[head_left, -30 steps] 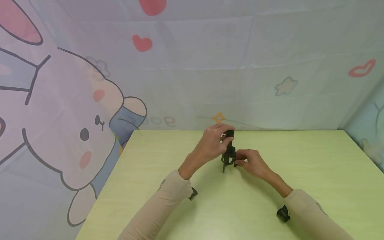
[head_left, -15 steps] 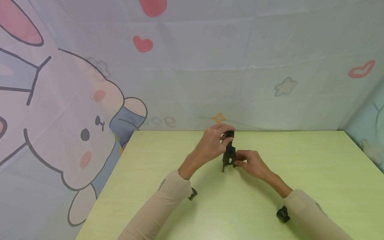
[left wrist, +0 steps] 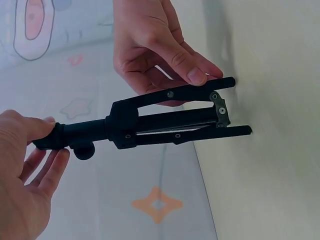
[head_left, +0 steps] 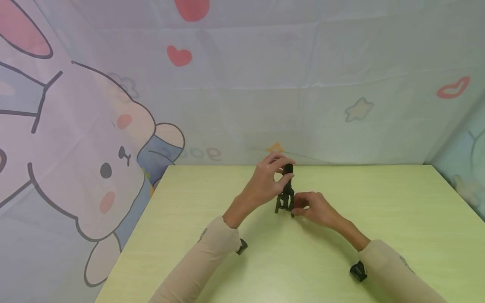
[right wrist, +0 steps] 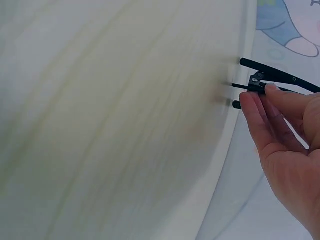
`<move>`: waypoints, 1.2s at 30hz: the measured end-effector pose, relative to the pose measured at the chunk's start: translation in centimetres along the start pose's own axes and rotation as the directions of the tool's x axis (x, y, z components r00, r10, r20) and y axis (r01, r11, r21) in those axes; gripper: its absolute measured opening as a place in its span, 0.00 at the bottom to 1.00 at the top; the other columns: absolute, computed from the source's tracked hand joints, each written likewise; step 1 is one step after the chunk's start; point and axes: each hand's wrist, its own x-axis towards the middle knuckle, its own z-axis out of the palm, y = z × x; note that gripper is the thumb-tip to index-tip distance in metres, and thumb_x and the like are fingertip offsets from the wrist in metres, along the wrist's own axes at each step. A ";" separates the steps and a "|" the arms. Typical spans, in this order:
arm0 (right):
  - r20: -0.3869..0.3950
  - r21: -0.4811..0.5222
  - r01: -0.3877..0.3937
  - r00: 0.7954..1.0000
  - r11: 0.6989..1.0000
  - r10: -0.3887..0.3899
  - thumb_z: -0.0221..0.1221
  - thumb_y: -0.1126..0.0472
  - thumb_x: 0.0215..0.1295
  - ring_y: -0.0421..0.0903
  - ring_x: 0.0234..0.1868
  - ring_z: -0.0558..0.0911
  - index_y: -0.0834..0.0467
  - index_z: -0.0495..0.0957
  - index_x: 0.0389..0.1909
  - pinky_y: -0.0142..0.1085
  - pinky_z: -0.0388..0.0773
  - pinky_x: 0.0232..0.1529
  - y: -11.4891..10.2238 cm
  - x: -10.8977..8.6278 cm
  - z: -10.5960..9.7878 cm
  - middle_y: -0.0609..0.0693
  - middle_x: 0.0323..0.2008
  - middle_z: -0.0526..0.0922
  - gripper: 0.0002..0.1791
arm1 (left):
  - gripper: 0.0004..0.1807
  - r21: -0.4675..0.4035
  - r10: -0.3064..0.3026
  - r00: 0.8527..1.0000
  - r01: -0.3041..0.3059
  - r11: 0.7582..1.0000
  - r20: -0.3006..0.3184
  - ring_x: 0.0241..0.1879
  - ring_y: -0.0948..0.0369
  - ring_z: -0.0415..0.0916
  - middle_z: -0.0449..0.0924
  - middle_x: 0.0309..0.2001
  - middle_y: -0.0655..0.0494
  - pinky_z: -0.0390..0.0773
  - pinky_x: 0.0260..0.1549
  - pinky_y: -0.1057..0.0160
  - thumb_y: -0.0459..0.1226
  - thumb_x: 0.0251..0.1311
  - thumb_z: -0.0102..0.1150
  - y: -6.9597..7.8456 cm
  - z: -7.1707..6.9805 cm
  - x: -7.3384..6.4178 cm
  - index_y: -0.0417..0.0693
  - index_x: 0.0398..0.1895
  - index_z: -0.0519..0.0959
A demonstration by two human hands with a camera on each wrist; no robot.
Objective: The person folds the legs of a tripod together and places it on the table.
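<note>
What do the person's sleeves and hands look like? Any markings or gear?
The left sleeve and right sleeve are long and beige, each with a small dark marking near its end, unreadable here. A black device shows at the left sleeve's end, another at the right's. The left hand and right hand wear no gloves.

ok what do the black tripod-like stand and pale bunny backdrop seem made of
Black tripod-like stand: perhaps matte plastic or painted metal, with little shine; its light rivets look metallic. Pale printed backdrop: likely thin fabric, faintly shiny along its creases.
</note>
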 end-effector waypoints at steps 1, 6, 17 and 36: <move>0.004 -0.001 0.008 1.000 1.000 -0.008 0.69 0.71 0.64 0.43 0.37 0.88 0.60 0.84 0.35 0.37 0.87 0.41 0.0 0.0 0.0 0.46 0.31 0.87 0.04 | 0.15 -0.007 -0.004 1.000 0.004 1.000 -0.012 0.43 0.54 0.82 0.76 0.49 0.47 0.86 0.46 0.68 0.26 0.64 0.69 0.0 0.0 0.0 0.36 0.53 0.82; 0.032 0.009 0.005 0.999 1.000 -0.005 0.70 0.69 0.65 0.42 0.37 0.87 0.60 0.84 0.37 0.37 0.87 0.41 -0.2 0.0 -0.1 0.45 0.33 0.88 0.04 | 0.15 -0.033 -0.019 0.998 0.017 0.999 -0.060 0.41 0.54 0.84 0.76 0.46 0.46 0.87 0.45 0.67 0.26 0.61 0.71 0.0 0.3 -0.1 0.36 0.50 0.80; -0.020 -0.044 -0.012 1.000 0.999 0.011 0.70 0.68 0.65 0.42 0.38 0.88 0.62 0.85 0.40 0.36 0.87 0.41 0.3 0.1 -1.0 0.46 0.35 0.89 0.05 | 0.13 -0.066 -0.024 0.999 0.022 0.998 -0.033 0.46 0.51 0.82 0.77 0.47 0.43 0.84 0.49 0.71 0.21 0.62 0.64 0.4 0.1 -0.1 0.33 0.49 0.78; -0.047 -0.008 -0.012 0.999 1.000 0.012 0.67 0.74 0.65 0.48 0.39 0.89 0.60 0.84 0.35 0.38 0.89 0.41 0.9 -0.2 -0.6 0.51 0.33 0.88 0.06 | 0.17 -0.091 -0.046 0.997 0.051 0.995 0.059 0.53 0.51 0.83 0.79 0.53 0.43 0.82 0.53 0.73 0.16 0.65 0.58 0.7 -0.3 -0.1 0.33 0.55 0.79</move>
